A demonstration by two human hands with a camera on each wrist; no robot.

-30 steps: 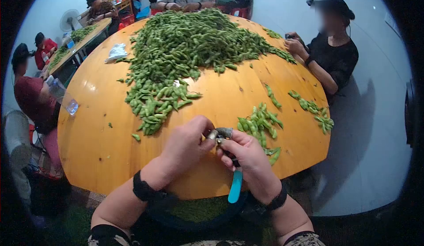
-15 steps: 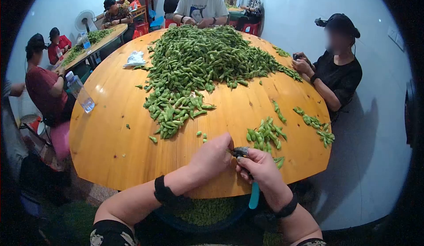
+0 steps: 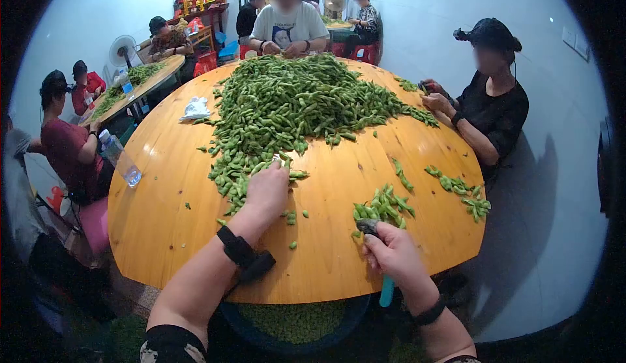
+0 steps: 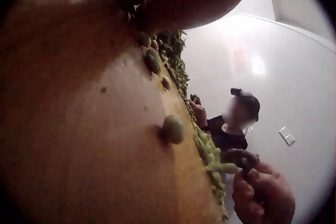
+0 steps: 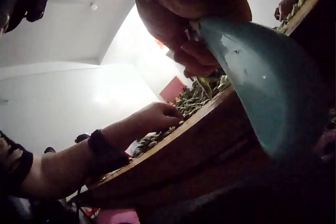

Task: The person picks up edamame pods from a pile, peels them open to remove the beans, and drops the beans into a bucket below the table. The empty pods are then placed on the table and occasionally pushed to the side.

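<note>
My left hand (image 3: 268, 190) reaches to the near edge of a big heap of green soybean pods (image 3: 287, 95), its fingertips among the pods; I cannot tell whether they pinch one. In my right hand (image 3: 393, 255) is a tool with a teal handle (image 3: 387, 291), gripped in curled fingers. Its working end is hidden. A dark cover (image 3: 369, 226) shows at the thumb side of that hand. Close beyond the right hand lies a small pile of pods (image 3: 385, 203). Several loose green beans, one of them a bean (image 4: 173, 129) large in the left wrist view, lie on the wood.
Below the front edge of the round wooden table (image 3: 176, 232) stands a basin (image 3: 238, 320) of shelled beans. A water bottle (image 3: 120, 157) and a crumpled white bag (image 3: 195, 108) are on the left. More pods (image 3: 456, 183) lie to the right. People sit around this table and others.
My hands were together near the front edge; the left has moved forward to the heap. The right still holds the tool, slightly further right. Loose beans have appeared on the table.
</note>
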